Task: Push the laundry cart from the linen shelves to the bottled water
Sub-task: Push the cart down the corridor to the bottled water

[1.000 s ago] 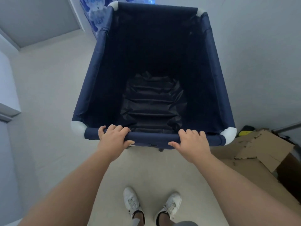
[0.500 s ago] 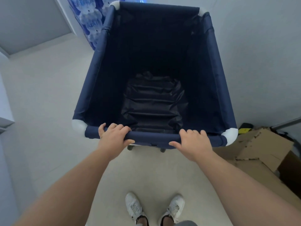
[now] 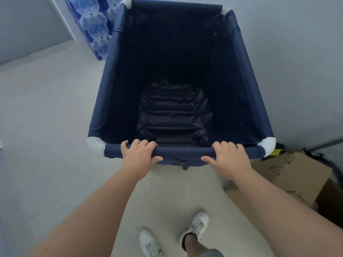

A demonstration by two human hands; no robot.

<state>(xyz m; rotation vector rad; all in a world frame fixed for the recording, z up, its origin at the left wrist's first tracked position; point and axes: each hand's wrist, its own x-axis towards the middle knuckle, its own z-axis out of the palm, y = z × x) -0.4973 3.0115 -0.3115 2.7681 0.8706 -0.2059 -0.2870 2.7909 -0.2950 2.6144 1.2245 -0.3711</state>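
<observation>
The laundry cart (image 3: 104,101) is a deep navy fabric bin with white corner joints, filling the middle of the head view. Crumpled black fabric lines its bottom. My left hand (image 3: 138,154) grips the near top rail left of centre. My right hand (image 3: 229,158) grips the same rail right of centre. Stacked packs of bottled water (image 3: 94,25) in blue shrink wrap stand at the top left, just beyond the cart's far left corner. The cart's wheels are mostly hidden under it.
A grey wall (image 3: 297,62) runs close along the cart's right side. Torn cardboard boxes (image 3: 297,179) lie on the floor at the right, beside my right arm. Open pale floor (image 3: 46,127) stretches to the left. My white shoes (image 3: 196,225) are below.
The cart and I have rolled forward and turned slightly. More of the bottled water shows at the top left, and the cardboard has slid nearer. Both hands keep the same grip.
</observation>
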